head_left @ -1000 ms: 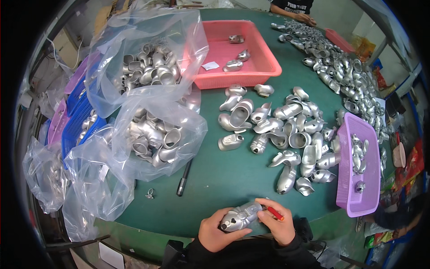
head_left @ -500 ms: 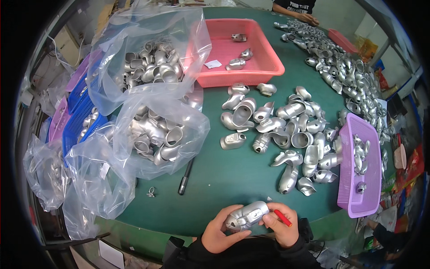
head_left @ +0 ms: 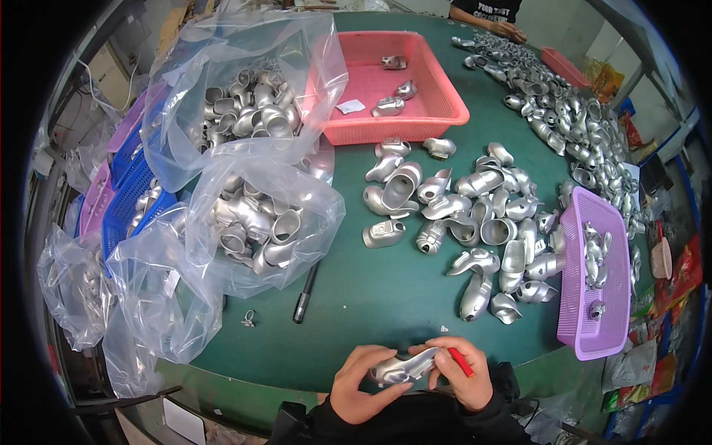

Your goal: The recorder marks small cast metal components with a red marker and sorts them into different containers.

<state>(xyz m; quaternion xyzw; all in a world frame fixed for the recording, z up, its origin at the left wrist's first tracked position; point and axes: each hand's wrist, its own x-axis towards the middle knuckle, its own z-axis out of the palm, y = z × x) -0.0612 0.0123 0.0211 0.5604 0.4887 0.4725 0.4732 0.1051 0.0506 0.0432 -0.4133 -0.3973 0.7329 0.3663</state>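
Close to the table's near edge I hold a curved, hollow silver metal part [head_left: 401, 370] between both hands. My left hand [head_left: 361, 384] is closed round its left end, with the thumb along the lower side. My right hand [head_left: 463, 376] pinches the other end and also keeps a short red pen-like stick [head_left: 460, 362] against the fingers. That stick's tip is hidden. Beyond my right hand lies a loose group of similar silver parts [head_left: 512, 265]. A tiny pale scrap [head_left: 443, 328] rests just past my fingertips.
Clear plastic bags [head_left: 319, 211] of silver parts spread over the left side, beside a black marker [head_left: 302, 300] and a small metal piece [head_left: 249, 319]. A pink basket [head_left: 397, 132] stands far, a purple basket [head_left: 571, 297] right. Another person's hand [head_left: 510, 31] rests near a far-right heap.
The silver part has been turned in my hands, so its boxy raised face now tips away and its side shows. A dark sleeve and hand at lower right have left the view.
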